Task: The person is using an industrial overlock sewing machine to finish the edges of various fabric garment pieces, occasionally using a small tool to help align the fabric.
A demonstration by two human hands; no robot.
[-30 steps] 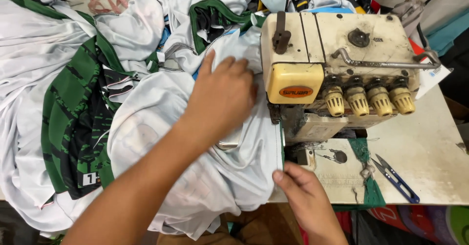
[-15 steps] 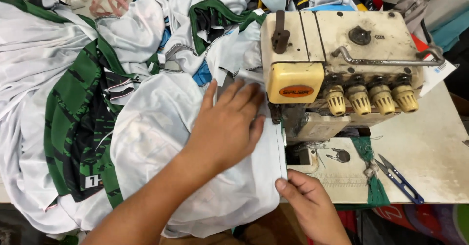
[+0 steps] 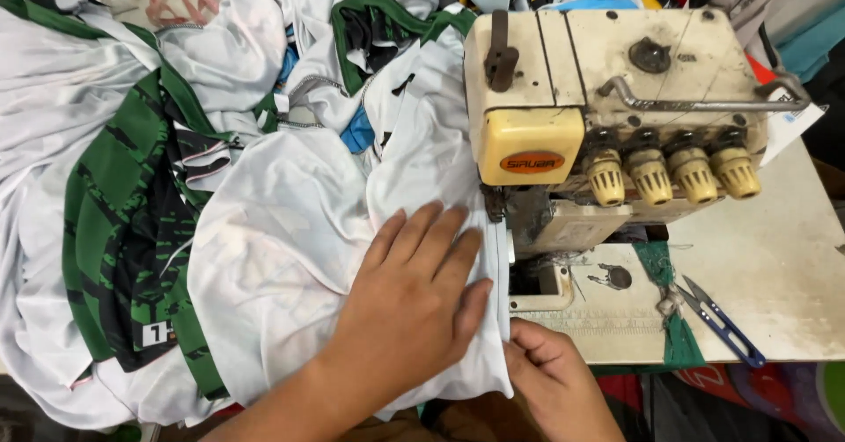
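A cream overlock sewing machine (image 3: 607, 99) with a yellow front cover and several yellow tension knobs stands on the table. A white fabric piece (image 3: 290, 248) lies in front of it, its right edge running up under the presser foot. My left hand (image 3: 414, 301) rests flat on this fabric, fingers spread, just left of the edge. My right hand (image 3: 550, 376) pinches the fabric's lower right edge at the table's front.
A heap of white, green and black patterned garments (image 3: 123, 222) fills the left and back. Blue-handled thread snips (image 3: 722, 323) lie on the white table (image 3: 775, 257) to the right. A green cloth scrap (image 3: 669, 319) hangs by the machine base.
My left hand has slid down and toward me along the white fabric. My right hand has shifted slightly, still holding the fabric's edge. The fabric edge now lies straighter toward the machine.
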